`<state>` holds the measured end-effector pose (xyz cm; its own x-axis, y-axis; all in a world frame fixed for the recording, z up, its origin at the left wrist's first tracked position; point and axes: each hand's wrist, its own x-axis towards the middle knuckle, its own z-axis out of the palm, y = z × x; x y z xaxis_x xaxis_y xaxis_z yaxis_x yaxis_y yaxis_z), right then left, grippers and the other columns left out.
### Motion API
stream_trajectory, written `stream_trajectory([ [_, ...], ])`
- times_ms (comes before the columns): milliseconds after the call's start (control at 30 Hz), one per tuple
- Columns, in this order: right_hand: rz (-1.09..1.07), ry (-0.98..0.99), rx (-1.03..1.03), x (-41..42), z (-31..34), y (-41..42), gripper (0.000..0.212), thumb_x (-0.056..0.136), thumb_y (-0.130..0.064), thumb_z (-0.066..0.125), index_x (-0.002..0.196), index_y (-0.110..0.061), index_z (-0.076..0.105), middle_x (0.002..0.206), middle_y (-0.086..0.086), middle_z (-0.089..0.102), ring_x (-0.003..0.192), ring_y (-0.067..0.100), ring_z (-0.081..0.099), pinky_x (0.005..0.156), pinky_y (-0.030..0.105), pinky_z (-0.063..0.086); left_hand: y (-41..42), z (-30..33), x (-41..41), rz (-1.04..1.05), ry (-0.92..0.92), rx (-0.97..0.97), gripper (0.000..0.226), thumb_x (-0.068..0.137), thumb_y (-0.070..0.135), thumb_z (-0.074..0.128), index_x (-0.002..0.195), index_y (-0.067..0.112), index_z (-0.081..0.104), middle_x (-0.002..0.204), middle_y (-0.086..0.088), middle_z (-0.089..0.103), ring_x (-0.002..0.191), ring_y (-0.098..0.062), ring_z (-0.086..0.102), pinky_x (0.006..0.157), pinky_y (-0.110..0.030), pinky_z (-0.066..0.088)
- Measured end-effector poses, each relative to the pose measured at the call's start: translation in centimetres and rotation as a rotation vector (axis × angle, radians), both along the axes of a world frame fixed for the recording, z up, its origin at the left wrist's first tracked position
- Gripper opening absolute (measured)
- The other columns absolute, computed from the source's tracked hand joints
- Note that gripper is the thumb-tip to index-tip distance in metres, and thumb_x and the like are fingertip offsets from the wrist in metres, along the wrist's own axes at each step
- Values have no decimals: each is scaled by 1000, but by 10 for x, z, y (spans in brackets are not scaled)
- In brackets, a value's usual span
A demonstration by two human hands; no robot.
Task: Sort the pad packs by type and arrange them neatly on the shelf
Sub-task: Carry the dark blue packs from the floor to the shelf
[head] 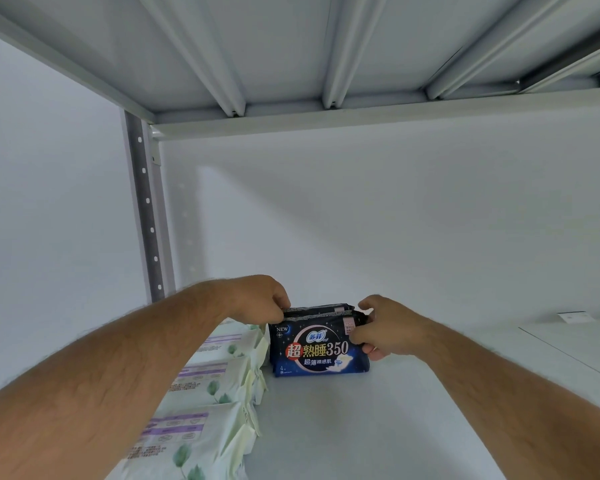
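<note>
Shelf surface (378, 420): pale grey-white, smooth, filling the lower centre and lower right of the frame. A thin seam line crosses it at the right edge, where a second panel (582, 344) adjoins. A small white label (575, 317) lies flat far right, near the back; its print is too small to read.

Upper shelf underside (291, 46): spans the whole top of the frame, pale metal, with raised stiffening ribs running front to back and a front-to-side rim beneath it. A perforated grey upright post (146, 209) stands at left centre, carrying the upper shelf at its corner.

Back wall (378, 216): plain white, unmarked, filling the middle of the frame. A soft shadow falls diagonally across it from the post area toward the right.

Dark blue pad packs (317, 344): upright at centre, standing on the shelf surface near the back, printed face toward the camera, marked "350" and "NEW". At least two packs stand one behind the other; the exact count cannot be told.

Left hand (260, 299): fingers curled over the top left edge of the dark blue packs, gripping it.

Right hand (383, 329): fingers and thumb pinching the top right corner of the same packs.

Pale green pad packs (219, 403): a row running along the lower left, from the frame bottom to just beside the dark blue packs, partly hidden under the left forearm.
</note>
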<state>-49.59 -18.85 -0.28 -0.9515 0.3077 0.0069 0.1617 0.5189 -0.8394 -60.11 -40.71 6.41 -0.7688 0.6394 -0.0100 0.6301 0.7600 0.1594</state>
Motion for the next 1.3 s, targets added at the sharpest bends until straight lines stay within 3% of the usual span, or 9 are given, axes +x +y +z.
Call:
stream_trajectory([
  [167, 76, -64, 26, -1, -5, -4, 42, 84, -11, 77, 120, -9, 58, 105, 12, 72, 75, 18, 66, 77, 38, 63, 0, -3, 3, -19, -14, -65, 48, 82, 33, 74, 127, 29, 58, 110, 17, 60, 99, -6, 57, 90, -28, 48],
  [300, 95, -12, -46, -3, -10, -7, 28, 88, -6, 72, 115, -3, 64, 95, 14, 71, 75, 19, 66, 81, 39, 62, 0, -7, -1, -41, 23, -77, 54, 83, 26, 76, 133, 25, 55, 101, 21, 57, 93, -6, 57, 91, -28, 48],
  [467, 102, 21, -52, -2, -11, -11, 12, 90, -2, 69, 96, -9, 63, 99, 17, 68, 80, 21, 66, 87, 43, 60, -5, -5, -1, -41, 67, -113, 61, 84, 27, 76, 139, 25, 49, 134, 10, 55, 103, -9, 53, 99, -31, 46],
  [533, 97, 21, -60, -2, -12, -10, 14, 89, -2, 70, 95, -11, 61, 99, 17, 68, 80, 21, 66, 88, 44, 60, -6, -5, 1, -32, 65, -117, 68, 84, 28, 75, 144, 22, 43, 139, 8, 51, 106, -9, 50, 102, -30, 43],
  [600, 81, 12, -66, -2, -14, -9, 24, 88, -4, 73, 108, -7, 61, 102, 18, 69, 79, 21, 66, 86, 44, 61, -6, -5, 3, -27, 63, -106, 70, 85, 30, 74, 146, 22, 41, 141, 8, 50, 110, -9, 49, 103, -29, 42],
  [767, 41, -9, -63, -2, -15, -7, 54, 85, -10, 77, 132, -7, 49, 108, 18, 71, 76, 19, 68, 67, 31, 62, -5, -4, 1, 3, 41, -60, 66, 87, 37, 70, 145, 24, 42, 142, 8, 50, 123, -12, 49, 105, -29, 40],
  [967, 9, -17, -30, 0, -14, -5, 72, 86, -16, 78, 145, -8, 38, 109, 13, 70, 77, 17, 70, 69, 33, 61, -4, -7, -2, 23, 51, -63, 67, 87, 39, 69, 146, 24, 41, 144, 7, 48, 125, -13, 48, 107, -30, 39],
  [1200, -32, -37, 16, 6, -11, -1, 77, 85, -23, 80, 147, -11, 37, 111, 7, 64, 79, 17, 68, 65, 30, 59, -4, -6, -2, 34, 68, -67, 66, 87, 42, 67, 146, 27, 40, 151, 7, 39, 135, -16, 40, 112, -34, 35],
  [1300, -31, -48, 98, 15, -6, 2, 76, 85, -32, 79, 148, -15, 38, 125, 3, 61, 95, 17, 67, 72, 28, 57, -7, 0, 6, 44, 73, -66, 66, 88, 42, 66, 147, 27, 39, 153, 6, 37, 137, -16, 39, 112, -34, 33],
])
